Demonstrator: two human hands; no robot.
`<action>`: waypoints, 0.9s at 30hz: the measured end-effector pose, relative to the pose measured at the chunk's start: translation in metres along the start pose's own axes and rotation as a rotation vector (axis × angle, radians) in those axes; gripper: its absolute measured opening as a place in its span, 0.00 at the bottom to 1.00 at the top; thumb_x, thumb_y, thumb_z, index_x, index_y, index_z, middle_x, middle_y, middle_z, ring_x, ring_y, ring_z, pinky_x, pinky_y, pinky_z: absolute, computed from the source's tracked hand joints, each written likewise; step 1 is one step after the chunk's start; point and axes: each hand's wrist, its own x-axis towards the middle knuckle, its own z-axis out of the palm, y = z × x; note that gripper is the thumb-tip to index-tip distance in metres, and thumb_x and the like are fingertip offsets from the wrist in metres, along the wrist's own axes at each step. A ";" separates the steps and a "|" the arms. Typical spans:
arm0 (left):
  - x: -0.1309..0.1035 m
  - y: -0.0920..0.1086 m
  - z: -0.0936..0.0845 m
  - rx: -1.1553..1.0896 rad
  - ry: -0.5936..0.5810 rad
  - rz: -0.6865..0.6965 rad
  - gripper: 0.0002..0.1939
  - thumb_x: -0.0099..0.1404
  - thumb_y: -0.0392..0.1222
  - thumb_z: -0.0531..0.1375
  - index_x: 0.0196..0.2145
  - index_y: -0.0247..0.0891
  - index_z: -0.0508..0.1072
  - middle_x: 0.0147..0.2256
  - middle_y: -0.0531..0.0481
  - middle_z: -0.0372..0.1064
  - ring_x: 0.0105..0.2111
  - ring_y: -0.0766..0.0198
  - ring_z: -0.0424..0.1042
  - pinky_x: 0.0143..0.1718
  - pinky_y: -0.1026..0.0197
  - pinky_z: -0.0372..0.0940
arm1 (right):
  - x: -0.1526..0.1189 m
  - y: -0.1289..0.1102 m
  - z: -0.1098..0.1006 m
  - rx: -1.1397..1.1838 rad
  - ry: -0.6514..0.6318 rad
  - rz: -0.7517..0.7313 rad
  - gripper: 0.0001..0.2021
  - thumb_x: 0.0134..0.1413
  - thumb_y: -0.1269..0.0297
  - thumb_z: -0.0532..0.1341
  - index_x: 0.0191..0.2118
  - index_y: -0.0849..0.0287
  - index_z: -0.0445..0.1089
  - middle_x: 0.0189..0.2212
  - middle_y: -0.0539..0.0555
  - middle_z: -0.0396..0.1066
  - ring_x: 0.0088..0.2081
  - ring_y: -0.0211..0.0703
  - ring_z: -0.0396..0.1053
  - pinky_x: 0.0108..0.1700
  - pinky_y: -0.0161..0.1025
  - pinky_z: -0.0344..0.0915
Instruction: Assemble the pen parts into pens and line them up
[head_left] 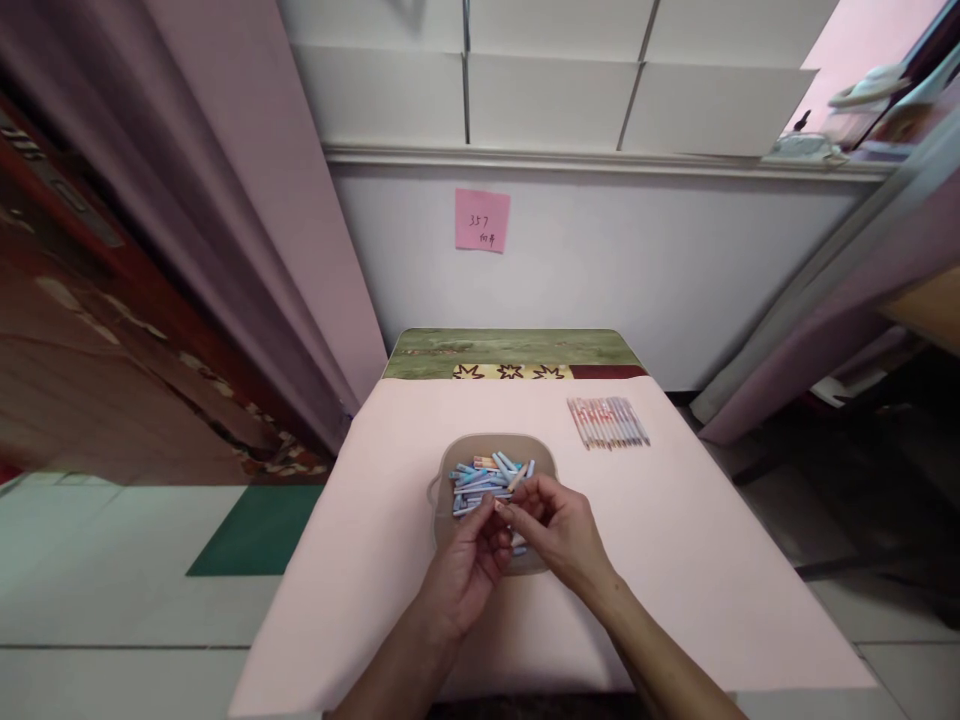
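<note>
Pretty soft, even light over the pink bench (690, 570), with a faint shadow at its near side. Right edge goes murky dark, wide-angle stretch warps the corners.

Table (517, 345), covered mostly by plain pale pink cloth (360, 560). Strip along far edge left uncovered: green, wood-like surface, marked with yellow band of dark star shapes and dark red patch toward right. Beige container (441, 510) with rounded corners set near middle, between left and right edges. Slim pens (607, 424) laid side by side near right edge, toward far right corner.
</note>
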 end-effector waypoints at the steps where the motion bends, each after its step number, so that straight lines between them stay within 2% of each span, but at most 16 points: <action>1: 0.001 0.000 -0.001 0.006 -0.013 -0.009 0.03 0.61 0.36 0.63 0.32 0.32 0.73 0.22 0.52 0.71 0.17 0.73 0.66 0.16 0.72 0.63 | 0.000 0.000 -0.001 -0.029 0.008 -0.014 0.14 0.47 0.54 0.67 0.30 0.61 0.69 0.18 0.45 0.64 0.20 0.32 0.58 0.23 0.29 0.56; 4: 0.003 0.008 -0.005 0.000 -0.041 0.009 0.04 0.62 0.36 0.62 0.31 0.32 0.72 0.24 0.50 0.71 0.17 0.73 0.66 0.17 0.72 0.63 | 0.003 0.003 -0.007 0.014 0.023 -0.020 0.15 0.51 0.52 0.63 0.29 0.60 0.68 0.18 0.45 0.63 0.19 0.32 0.58 0.22 0.29 0.56; 7: 0.007 0.026 -0.012 -0.040 -0.050 0.088 0.05 0.64 0.35 0.59 0.30 0.32 0.71 0.24 0.50 0.70 0.18 0.73 0.65 0.17 0.72 0.62 | 0.007 0.009 -0.020 -0.006 0.047 -0.026 0.16 0.53 0.50 0.61 0.29 0.60 0.67 0.17 0.45 0.62 0.19 0.33 0.59 0.22 0.29 0.56; 11: 0.011 0.045 -0.021 -0.076 -0.121 0.156 0.05 0.64 0.35 0.58 0.31 0.32 0.71 0.25 0.51 0.68 0.19 0.73 0.64 0.18 0.71 0.62 | 0.012 0.016 -0.037 -0.418 0.116 -0.084 0.13 0.55 0.55 0.60 0.28 0.60 0.69 0.18 0.47 0.65 0.22 0.35 0.62 0.25 0.31 0.57; 13: 0.013 0.048 -0.024 -0.082 -0.136 0.160 0.05 0.64 0.35 0.58 0.31 0.32 0.71 0.25 0.51 0.68 0.20 0.72 0.65 0.19 0.71 0.63 | 0.013 0.016 -0.040 -0.667 0.090 -0.109 0.09 0.55 0.60 0.60 0.29 0.58 0.72 0.23 0.49 0.70 0.26 0.37 0.65 0.30 0.31 0.58; 15: 0.014 0.048 -0.026 -0.081 -0.133 0.156 0.05 0.65 0.34 0.57 0.32 0.32 0.71 0.25 0.51 0.67 0.21 0.72 0.65 0.20 0.70 0.63 | 0.014 0.015 -0.038 -0.864 0.004 -0.096 0.06 0.55 0.64 0.59 0.32 0.55 0.74 0.30 0.51 0.73 0.31 0.39 0.69 0.34 0.32 0.59; 17: 0.014 0.046 -0.027 -0.080 -0.128 0.143 0.06 0.65 0.34 0.57 0.32 0.31 0.72 0.25 0.51 0.67 0.21 0.72 0.65 0.20 0.70 0.63 | 0.015 0.013 -0.030 -1.006 -0.114 -0.059 0.08 0.56 0.65 0.58 0.35 0.53 0.75 0.34 0.52 0.74 0.35 0.40 0.70 0.36 0.31 0.60; 21: 0.011 0.045 -0.025 -0.097 -0.143 0.137 0.08 0.66 0.34 0.55 0.32 0.30 0.72 0.24 0.51 0.65 0.21 0.72 0.64 0.20 0.70 0.63 | 0.020 0.014 -0.004 -1.160 -0.417 -0.060 0.11 0.56 0.65 0.57 0.38 0.49 0.77 0.37 0.52 0.76 0.38 0.43 0.72 0.37 0.33 0.61; 23: 0.009 0.046 -0.025 -0.102 -0.150 0.146 0.08 0.66 0.33 0.55 0.31 0.30 0.71 0.25 0.51 0.66 0.21 0.72 0.64 0.20 0.70 0.62 | 0.023 0.017 0.009 -1.215 -0.527 -0.062 0.11 0.54 0.65 0.58 0.38 0.49 0.77 0.37 0.53 0.77 0.39 0.45 0.73 0.38 0.35 0.63; 27: 0.006 0.049 -0.029 -0.094 -0.117 0.152 0.07 0.66 0.33 0.55 0.32 0.31 0.71 0.25 0.51 0.66 0.21 0.71 0.65 0.20 0.70 0.63 | 0.027 0.027 0.021 -1.267 -0.554 -0.051 0.13 0.53 0.66 0.58 0.41 0.48 0.77 0.38 0.56 0.77 0.41 0.50 0.74 0.40 0.39 0.64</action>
